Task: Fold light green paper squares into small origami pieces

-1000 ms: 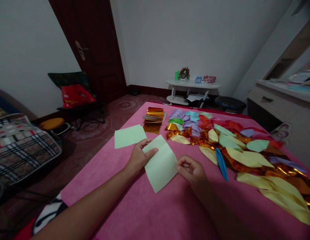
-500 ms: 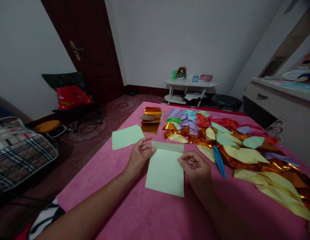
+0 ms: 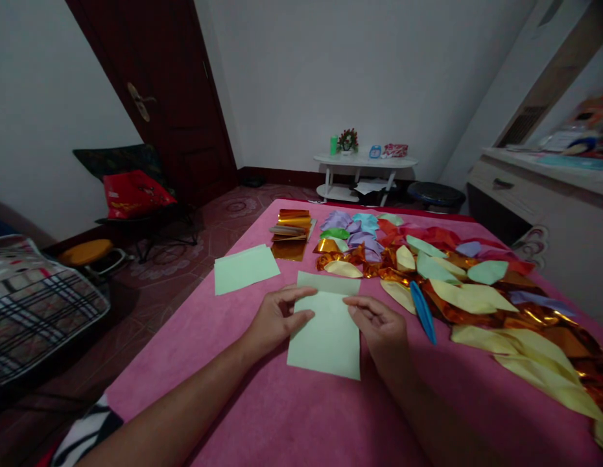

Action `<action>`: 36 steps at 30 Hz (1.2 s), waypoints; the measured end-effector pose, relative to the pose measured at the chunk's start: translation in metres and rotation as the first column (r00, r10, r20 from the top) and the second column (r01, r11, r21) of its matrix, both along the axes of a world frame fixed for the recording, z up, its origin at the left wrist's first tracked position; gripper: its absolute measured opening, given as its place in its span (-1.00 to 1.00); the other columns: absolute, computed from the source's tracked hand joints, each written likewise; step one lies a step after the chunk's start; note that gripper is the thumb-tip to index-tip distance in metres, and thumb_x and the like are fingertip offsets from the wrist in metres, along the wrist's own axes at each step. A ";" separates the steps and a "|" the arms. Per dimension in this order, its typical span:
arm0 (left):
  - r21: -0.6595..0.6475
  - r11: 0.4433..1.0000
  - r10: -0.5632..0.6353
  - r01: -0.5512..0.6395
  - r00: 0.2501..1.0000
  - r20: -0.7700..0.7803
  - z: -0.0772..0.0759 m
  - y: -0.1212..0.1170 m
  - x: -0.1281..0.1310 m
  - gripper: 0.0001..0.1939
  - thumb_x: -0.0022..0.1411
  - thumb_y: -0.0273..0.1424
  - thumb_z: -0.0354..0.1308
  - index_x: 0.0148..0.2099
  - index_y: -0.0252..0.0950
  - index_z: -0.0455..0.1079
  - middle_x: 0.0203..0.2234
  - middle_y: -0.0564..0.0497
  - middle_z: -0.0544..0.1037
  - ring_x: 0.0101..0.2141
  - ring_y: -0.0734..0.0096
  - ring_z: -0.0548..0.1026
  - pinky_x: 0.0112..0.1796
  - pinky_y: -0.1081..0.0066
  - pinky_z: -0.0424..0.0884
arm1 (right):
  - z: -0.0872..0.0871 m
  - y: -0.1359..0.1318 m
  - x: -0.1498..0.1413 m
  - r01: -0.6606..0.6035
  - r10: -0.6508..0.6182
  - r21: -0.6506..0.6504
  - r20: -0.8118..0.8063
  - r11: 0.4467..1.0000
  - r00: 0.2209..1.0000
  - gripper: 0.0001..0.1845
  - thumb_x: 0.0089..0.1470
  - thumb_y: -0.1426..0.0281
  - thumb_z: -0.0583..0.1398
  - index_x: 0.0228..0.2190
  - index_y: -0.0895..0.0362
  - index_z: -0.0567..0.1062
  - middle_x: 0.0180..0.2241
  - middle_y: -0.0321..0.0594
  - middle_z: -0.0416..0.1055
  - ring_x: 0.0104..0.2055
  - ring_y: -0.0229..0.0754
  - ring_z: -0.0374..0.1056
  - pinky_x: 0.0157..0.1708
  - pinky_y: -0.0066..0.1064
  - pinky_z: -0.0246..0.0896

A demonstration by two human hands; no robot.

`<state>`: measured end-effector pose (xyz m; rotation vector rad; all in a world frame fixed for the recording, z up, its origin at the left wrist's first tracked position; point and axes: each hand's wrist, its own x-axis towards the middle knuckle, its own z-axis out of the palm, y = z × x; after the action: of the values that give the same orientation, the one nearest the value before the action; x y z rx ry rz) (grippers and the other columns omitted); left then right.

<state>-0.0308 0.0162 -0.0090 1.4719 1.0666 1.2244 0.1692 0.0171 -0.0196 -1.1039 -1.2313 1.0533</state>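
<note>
Lower center of frame: pale green sheet (image 3: 325, 337), creased near its top edge, over pink cloth (image 3: 262, 415). Left hand (image 3: 278, 319) at its left side, thumb and forefinger apart over the paper; right hand (image 3: 380, 323) pinches its right edge. Left of center, green paper stack (image 3: 246, 269); beside it, gold foil (image 3: 290, 237).

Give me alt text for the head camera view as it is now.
Two bare hands, left and right, hold a pale green paper sheet with a crease near its far edge, over a pink cloth-covered table. Beyond lie a stack of pale green paper and shiny gold foil sheets; colourful folded paper pieces spread at right.
</note>
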 end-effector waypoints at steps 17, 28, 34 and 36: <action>-0.231 0.972 0.020 0.033 0.974 0.224 -0.007 -0.002 0.002 -0.42 -0.12 -0.45 0.40 0.03 -0.32 0.45 -0.18 -0.11 0.60 -0.27 0.28 0.54 -0.24 0.34 0.45 | -0.004 0.001 -0.005 -0.200 0.172 -0.119 -0.210 0.972 0.962 -0.47 -0.31 0.37 0.42 -0.18 0.14 0.54 -0.21 -0.10 0.53 -0.22 -0.04 0.50 -0.25 -0.27 0.45; -0.198 0.978 -0.036 0.066 0.987 0.154 -0.005 -0.001 0.000 -0.66 -0.12 -0.44 0.41 -0.21 -0.33 0.57 -0.28 -0.09 0.60 -0.34 0.36 0.51 -0.31 0.43 0.42 | -0.013 0.006 -0.002 -0.198 0.191 -0.038 -0.151 0.979 0.970 -0.62 -0.20 0.36 0.38 -0.24 0.10 0.57 -0.20 -0.15 0.46 -0.22 -0.10 0.45 -0.31 -0.35 0.40; -0.182 0.983 0.040 -0.018 0.992 0.120 -0.009 0.001 0.000 -0.77 -0.10 -0.38 0.39 -0.33 -0.36 0.57 -0.43 -0.07 0.59 -0.46 0.42 0.47 -0.43 0.48 0.36 | -0.013 0.007 0.001 -0.165 0.166 0.050 -0.024 0.985 0.986 -0.74 -0.16 0.36 0.36 -0.32 0.10 0.60 -0.29 -0.18 0.45 -0.23 -0.13 0.39 -0.28 -0.37 0.34; -0.206 0.977 0.088 -0.058 0.986 0.140 -0.007 0.001 0.001 -0.76 -0.11 -0.37 0.40 -0.34 -0.38 0.57 -0.51 -0.03 0.57 -0.53 0.47 0.43 -0.49 0.50 0.32 | -0.009 0.006 0.000 -0.167 0.168 0.059 -0.009 0.984 0.986 -0.76 -0.14 0.35 0.36 -0.32 0.11 0.60 -0.31 -0.19 0.43 -0.24 -0.15 0.38 -0.31 -0.41 0.32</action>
<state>-0.0298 0.0169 -0.0165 1.1783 1.1170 1.2194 0.1693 0.0232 -0.0286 -0.9603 -1.3535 1.1424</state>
